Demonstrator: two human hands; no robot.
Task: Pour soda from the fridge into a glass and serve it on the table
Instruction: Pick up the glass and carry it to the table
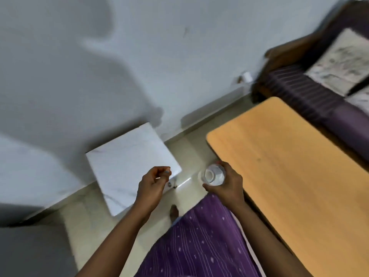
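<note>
My right hand (227,184) grips a clear drinking glass (211,175), seen from above, held upright over the floor just left of the wooden table (283,176). I cannot tell whether the glass holds liquid. My left hand (153,184) hangs in front of a small white box-shaped unit (127,162), its fingers curled loosely and holding nothing. No soda bottle is in view.
The white unit stands on the pale tiled floor (185,148) against a grey wall (139,56). A sofa with purple striped fabric and a patterned cushion (339,62) lies beyond the table at the right. A purple garment covers my legs below.
</note>
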